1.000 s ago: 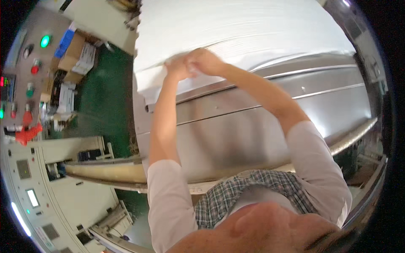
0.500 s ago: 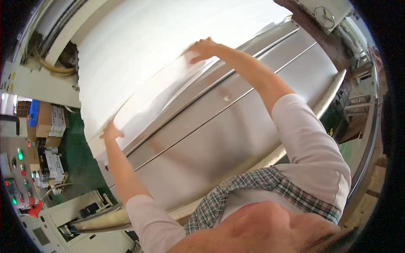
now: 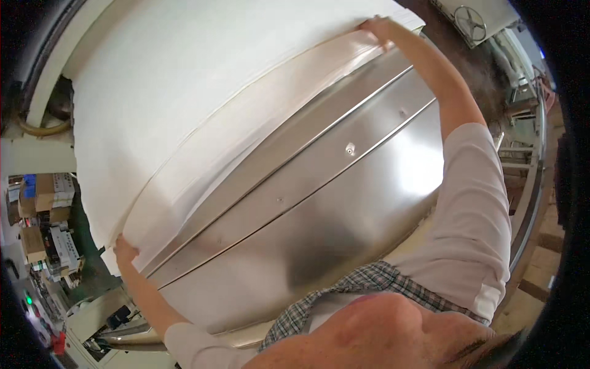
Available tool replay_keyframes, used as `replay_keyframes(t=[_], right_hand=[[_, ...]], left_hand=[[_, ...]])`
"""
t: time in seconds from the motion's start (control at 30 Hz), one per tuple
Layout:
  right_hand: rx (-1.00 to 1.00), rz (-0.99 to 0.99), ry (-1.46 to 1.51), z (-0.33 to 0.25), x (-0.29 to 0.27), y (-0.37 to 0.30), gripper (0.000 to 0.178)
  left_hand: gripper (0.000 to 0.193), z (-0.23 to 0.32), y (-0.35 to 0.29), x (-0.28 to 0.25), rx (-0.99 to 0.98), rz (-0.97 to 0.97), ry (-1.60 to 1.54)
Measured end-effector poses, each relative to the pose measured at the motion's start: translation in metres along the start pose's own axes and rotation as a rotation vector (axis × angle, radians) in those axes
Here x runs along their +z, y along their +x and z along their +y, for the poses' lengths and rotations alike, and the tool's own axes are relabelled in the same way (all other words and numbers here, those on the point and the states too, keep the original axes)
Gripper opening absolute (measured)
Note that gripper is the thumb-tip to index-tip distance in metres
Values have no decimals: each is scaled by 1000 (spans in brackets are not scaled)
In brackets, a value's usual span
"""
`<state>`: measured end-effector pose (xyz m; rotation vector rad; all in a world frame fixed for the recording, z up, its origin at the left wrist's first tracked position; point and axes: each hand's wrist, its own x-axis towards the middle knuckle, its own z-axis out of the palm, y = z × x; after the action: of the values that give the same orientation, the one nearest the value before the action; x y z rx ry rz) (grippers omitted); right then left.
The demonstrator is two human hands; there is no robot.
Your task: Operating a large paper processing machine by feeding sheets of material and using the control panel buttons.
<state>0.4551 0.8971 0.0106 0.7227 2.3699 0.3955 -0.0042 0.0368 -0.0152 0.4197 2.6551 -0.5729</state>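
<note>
A wide stack of white sheets (image 3: 203, 86) covers the far side of a metal machine bed. Its near edge is lifted and bowed, with the sheets' pale layers showing along the curve. At the left corner, my left hand (image 3: 125, 249) pinches this edge, thumb toward me. Far out at the right end, my right hand (image 3: 378, 31) grips the same edge, its thumb underneath. Both hands' fingertips are partly hidden by the sheets. Below the lifted edge lies the bare steel plate (image 3: 295, 215), crossed by two long seams.
A pale machine frame (image 3: 31, 157) stands at the left. Cardboard boxes (image 3: 49, 194) sit beyond it on the floor. A control panel with a green light (image 3: 28, 300) is at the lower left. A handwheel (image 3: 470, 23) is at the far right.
My hands have spread apart along the edge: the right has gone farther out to the right, the left toward the near left corner. The view has shifted, showing more steel plate.
</note>
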Motion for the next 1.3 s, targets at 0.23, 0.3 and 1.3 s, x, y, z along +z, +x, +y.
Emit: replay_keyframes(t=[0.23,0.3,1.3], right_hand=[[-684,807,612,72,75,-10,79],[27,393,502,9,16,-23,56],[38,704,330,34,233,-360,64]], left_hand=[[79,-4,12,27,164,231,-147],[74,-35,-15,40,151,416,-91],[54,-82,-311,143,122,700,-144]])
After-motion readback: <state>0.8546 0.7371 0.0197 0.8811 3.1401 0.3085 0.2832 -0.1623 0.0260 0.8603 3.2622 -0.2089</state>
